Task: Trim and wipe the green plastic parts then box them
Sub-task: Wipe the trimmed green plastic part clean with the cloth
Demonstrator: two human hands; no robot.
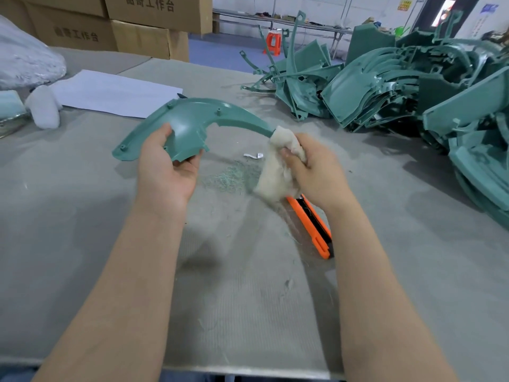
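Note:
A curved green plastic part [192, 122] is held above the grey table [82, 216]. My left hand [168, 166] grips its broad lower end, thumb on the inner face. My right hand [311, 166] clutches a cream-white cloth [275, 172], and the cloth's top is wrapped around the part's thin right tip. An orange utility knife [311, 227] lies on the table under my right wrist. Green trimmings [228, 177] are scattered between my hands.
A large heap of green plastic parts [399, 86] fills the right side of the table. A white paper sheet [110, 92] and a white wad [44, 108] lie at the left. Cardboard boxes [137, 28] stand behind. A small paper scrap [253, 155] lies near the cloth.

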